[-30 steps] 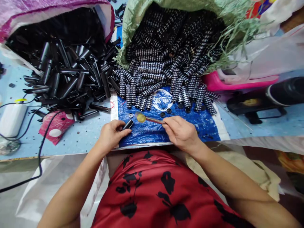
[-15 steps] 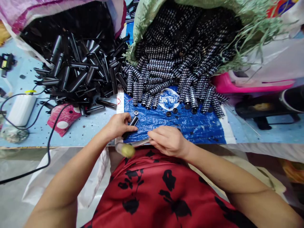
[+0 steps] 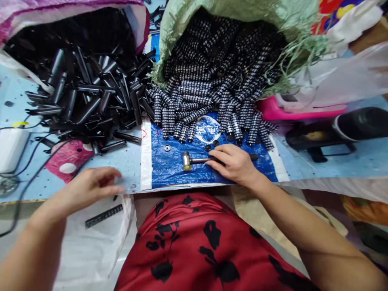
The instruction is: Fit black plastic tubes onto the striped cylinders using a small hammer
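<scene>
My right hand [image 3: 233, 163] closes its fingers on the handle of a small mallet [image 3: 186, 161], which lies on a blue printed sack [image 3: 169, 173]. The mallet has a metal head with a yellowish face, and the handle's dark end sticks out past my hand. At the table's front edge my left hand [image 3: 97, 184] is empty, thumb and fingers apart. Below it, at the white plastic bag [image 3: 87, 250], a black tube with a dotted pattern [image 3: 104, 216] shows in mid-air or against the bag; I cannot tell which. A small ring-shaped washer [image 3: 167, 148] lies near the mallet.
Plain black tubes [image 3: 91, 109] spill from a purple-edged sack [image 3: 71, 9] at the left. Dotted tubes [image 3: 194, 89] fill a green sack [image 3: 169, 28]. A pink tray [image 3: 273, 110] and a black machine [image 3: 318, 133] stand right. A cable crosses beside a pink pouch [image 3: 71, 159].
My left hand has moved left from the blue sack to above the white bag and let go of the dark tube. My right hand has brought the mallet down onto the sack.
</scene>
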A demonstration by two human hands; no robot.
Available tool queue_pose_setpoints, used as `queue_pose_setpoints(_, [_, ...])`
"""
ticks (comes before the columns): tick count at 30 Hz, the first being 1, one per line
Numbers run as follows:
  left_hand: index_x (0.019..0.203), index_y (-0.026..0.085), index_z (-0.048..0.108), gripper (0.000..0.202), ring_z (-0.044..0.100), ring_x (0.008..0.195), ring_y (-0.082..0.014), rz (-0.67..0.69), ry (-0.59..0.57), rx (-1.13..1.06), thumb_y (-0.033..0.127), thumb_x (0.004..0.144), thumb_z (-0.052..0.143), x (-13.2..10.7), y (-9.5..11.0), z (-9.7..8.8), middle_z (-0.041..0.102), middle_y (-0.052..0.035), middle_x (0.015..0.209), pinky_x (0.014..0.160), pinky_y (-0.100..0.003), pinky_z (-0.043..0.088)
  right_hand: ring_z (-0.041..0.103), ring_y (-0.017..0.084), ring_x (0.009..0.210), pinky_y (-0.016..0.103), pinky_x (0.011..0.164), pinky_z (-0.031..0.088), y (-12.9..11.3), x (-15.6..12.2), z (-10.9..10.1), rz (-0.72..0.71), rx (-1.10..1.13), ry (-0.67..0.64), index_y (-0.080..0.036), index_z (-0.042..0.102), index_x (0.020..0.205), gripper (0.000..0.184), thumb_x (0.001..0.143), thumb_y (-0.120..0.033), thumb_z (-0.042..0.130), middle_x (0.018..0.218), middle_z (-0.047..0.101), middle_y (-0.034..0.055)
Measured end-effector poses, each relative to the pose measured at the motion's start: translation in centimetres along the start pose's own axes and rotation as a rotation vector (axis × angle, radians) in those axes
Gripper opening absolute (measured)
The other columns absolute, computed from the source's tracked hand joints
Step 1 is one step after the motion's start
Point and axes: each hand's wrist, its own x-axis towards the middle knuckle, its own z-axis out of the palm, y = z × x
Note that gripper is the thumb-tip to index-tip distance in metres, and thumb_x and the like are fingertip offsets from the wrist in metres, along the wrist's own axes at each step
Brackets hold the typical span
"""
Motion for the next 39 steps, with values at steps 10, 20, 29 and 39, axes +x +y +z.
queue_pose_setpoints(10, [0.085,0.020,0.069,0.023,0.056,0.090,-0.0312,0.100,0.121,0.586,0.022,0.096,0.050,7.6,-1.8,4.6,0.062,-0.0156,0.091,0.073,-0.042,0.037,0.057,0.025,0.101,0.039,0.084,0.043,0.9,9.6,2.9,-0.178,-0.291,-0.239,-0.016,0.072,0.119,0.028,0.102,-0.013,0.050,0.122,0.067,0.0154])
queue_pose_setpoints(20, [0.068,0.021,0.049,0.031,0.062,0.084,-0.0207,0.288,0.519,0.016,0.032,0.090,0.067,6.6,0.7,5.4,0.067,-0.0080,0.088,0.078,-0.035,0.047,0.067,0.022,0.106,0.041,0.097,0.053,-1.0,8.0,2.0,0.172,0.566,-0.030,-0.014,0.058,0.130,0.033,0.107,-0.036,0.048,0.117,0.071,0.0135])
queue_pose_setpoints(29, [0.104,0.019,0.057,0.044,0.056,0.052,-0.0091,-0.294,0.117,-1.284,0.048,0.081,0.082,3.2,8.8,11.1,0.066,0.0021,0.071,0.053,-0.020,0.043,0.039,0.007,0.048,0.020,0.045,0.034,-7.4,7.8,2.7,1.061,1.767,0.052,-0.019,0.061,0.104,0.061,0.086,-0.077,0.065,0.065,0.048,-0.0067])
queue_pose_setpoints(39, [0.099,0.018,0.072,0.031,0.058,0.064,-0.0101,-0.022,0.255,-0.885,0.040,0.081,0.083,3.1,12.4,13.3,0.070,-0.0002,0.082,0.059,-0.021,0.047,0.065,0.016,0.084,0.032,0.080,0.059,-9.6,7.8,2.6,0.983,1.732,0.288,-0.020,0.067,0.106,0.058,0.092,-0.076,0.058,0.100,0.069,0.0058])
